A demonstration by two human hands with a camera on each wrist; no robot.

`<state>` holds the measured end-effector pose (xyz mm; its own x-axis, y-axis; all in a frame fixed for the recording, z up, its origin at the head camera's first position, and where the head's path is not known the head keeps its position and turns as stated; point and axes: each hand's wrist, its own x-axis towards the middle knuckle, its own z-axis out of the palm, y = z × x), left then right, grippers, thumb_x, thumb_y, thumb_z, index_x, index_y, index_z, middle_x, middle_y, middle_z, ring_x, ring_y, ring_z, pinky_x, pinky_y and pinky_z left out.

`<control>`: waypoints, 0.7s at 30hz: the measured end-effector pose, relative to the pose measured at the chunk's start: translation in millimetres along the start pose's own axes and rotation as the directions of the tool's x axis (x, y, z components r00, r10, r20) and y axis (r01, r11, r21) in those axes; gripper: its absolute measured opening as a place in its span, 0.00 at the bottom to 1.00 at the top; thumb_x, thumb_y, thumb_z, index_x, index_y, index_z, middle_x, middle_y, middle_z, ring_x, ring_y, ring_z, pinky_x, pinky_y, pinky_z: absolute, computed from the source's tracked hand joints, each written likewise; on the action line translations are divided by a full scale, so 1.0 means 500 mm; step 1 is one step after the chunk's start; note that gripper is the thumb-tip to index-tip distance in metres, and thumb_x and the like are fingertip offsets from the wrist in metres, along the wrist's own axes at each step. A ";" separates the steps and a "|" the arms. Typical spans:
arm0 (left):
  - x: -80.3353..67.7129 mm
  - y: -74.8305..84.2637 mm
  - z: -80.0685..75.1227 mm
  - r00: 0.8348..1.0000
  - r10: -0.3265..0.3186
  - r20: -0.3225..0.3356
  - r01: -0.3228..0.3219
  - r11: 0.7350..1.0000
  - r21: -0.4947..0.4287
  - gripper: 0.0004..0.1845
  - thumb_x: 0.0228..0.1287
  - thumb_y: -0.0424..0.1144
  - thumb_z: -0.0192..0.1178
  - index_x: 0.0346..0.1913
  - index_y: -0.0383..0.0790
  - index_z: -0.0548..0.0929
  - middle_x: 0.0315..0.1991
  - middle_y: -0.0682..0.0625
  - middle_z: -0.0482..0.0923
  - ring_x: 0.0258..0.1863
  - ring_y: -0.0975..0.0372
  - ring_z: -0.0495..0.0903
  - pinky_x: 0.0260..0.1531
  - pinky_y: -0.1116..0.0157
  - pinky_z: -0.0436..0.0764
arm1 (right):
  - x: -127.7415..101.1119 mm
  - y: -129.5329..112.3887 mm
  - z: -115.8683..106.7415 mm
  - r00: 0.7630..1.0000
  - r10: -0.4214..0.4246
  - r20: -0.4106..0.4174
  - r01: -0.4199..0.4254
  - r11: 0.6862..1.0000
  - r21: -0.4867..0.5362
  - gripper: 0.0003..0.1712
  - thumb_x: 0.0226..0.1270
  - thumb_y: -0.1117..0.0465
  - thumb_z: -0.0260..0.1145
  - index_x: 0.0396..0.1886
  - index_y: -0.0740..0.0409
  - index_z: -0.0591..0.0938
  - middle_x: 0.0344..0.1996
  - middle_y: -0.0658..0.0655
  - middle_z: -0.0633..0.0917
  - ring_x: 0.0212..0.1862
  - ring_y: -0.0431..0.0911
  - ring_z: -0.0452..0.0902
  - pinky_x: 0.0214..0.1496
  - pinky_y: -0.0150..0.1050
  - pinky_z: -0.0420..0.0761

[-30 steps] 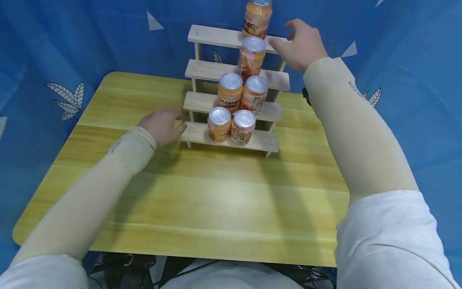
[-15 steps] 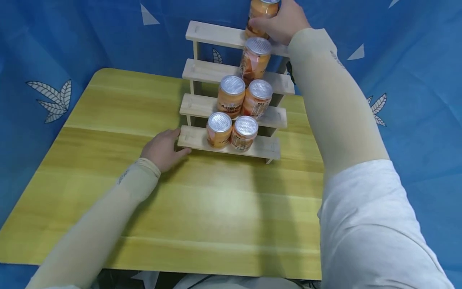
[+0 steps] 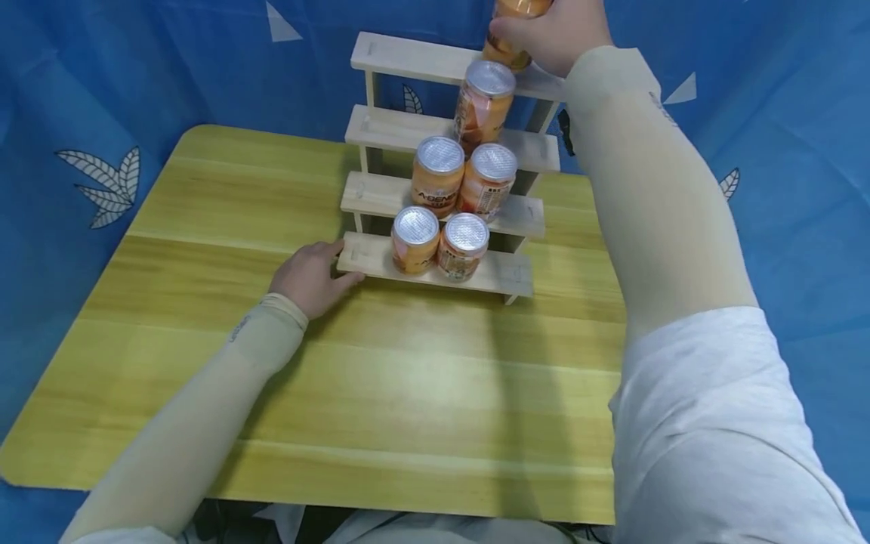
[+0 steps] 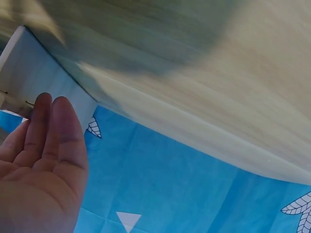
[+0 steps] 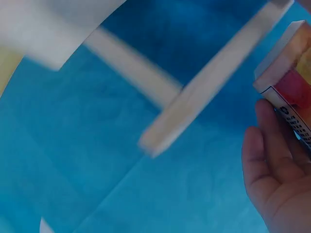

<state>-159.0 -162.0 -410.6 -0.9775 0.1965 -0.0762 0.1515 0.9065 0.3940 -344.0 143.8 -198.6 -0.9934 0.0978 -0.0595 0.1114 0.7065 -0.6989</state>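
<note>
On the yellow wood-grain surface's [image 3: 408,423] near side, dark lettering on the left arm's beige sleeve [image 3: 261,344] was too small to read. The left hand [image 3: 309,281], fingers nearly straight, touched one end of a pale wooden four-tiered shelf [image 3: 370,255]. On its lowest tier stood two orange cylindrical cans with silver lids [image 3: 415,240]. One tier up, a can's label [image 3: 435,196] read "A-GENE" — the ending unclear — and its neighbour [image 3: 488,183] bore fine, illegible print. A single can [image 3: 484,106] occupied the third tier. The right hand's [image 3: 567,34] fingers curled round another orange can [image 3: 504,49] at the top tier — its small dark print unreadable. Behind hung a blue curtain [image 3: 204,60].
</note>
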 end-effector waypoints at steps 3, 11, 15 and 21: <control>0.005 -0.009 -0.004 1.000 -0.005 -0.001 0.005 1.000 0.000 0.40 0.57 0.59 0.58 0.65 0.33 0.65 0.58 0.35 0.70 0.57 0.44 0.70 0.54 0.49 0.71 | -0.014 0.021 -0.032 1.000 -0.025 -0.014 0.025 1.000 0.007 0.45 0.48 0.40 0.69 0.65 0.33 0.57 0.63 0.41 0.63 0.64 0.37 0.58 0.66 0.32 0.60; 0.006 -0.037 -0.021 0.999 -0.043 -0.012 0.043 0.999 -0.008 0.40 0.58 0.59 0.57 0.65 0.34 0.65 0.59 0.34 0.68 0.58 0.43 0.68 0.55 0.48 0.70 | -0.060 0.120 -0.095 0.998 -0.066 -0.021 0.062 0.987 -0.148 0.48 0.48 0.34 0.64 0.68 0.36 0.54 0.65 0.47 0.62 0.62 0.43 0.61 0.66 0.40 0.64; 0.007 -0.050 -0.033 0.998 -0.055 -0.027 0.055 0.998 -0.005 0.40 0.58 0.60 0.57 0.65 0.33 0.65 0.59 0.33 0.69 0.58 0.43 0.69 0.54 0.48 0.70 | -0.081 0.187 -0.092 0.996 -0.084 0.024 0.088 0.968 -0.237 0.52 0.47 0.31 0.62 0.68 0.44 0.53 0.63 0.54 0.65 0.60 0.49 0.65 0.60 0.48 0.69; 0.013 -0.053 -0.041 0.998 -0.052 -0.029 0.052 0.999 0.008 0.40 0.58 0.60 0.56 0.64 0.33 0.66 0.58 0.33 0.70 0.57 0.43 0.70 0.53 0.47 0.70 | -0.115 0.303 -0.048 0.992 -0.029 0.121 0.058 0.968 -0.245 0.58 0.44 0.30 0.64 0.68 0.55 0.53 0.60 0.60 0.67 0.56 0.54 0.68 0.54 0.53 0.71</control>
<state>-172.2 -192.5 -402.6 -0.9879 0.1383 -0.0702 0.1015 0.9186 0.3819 -269.6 262.1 -283.7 -0.9921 -0.0082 -0.1250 0.0566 0.8609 -0.5056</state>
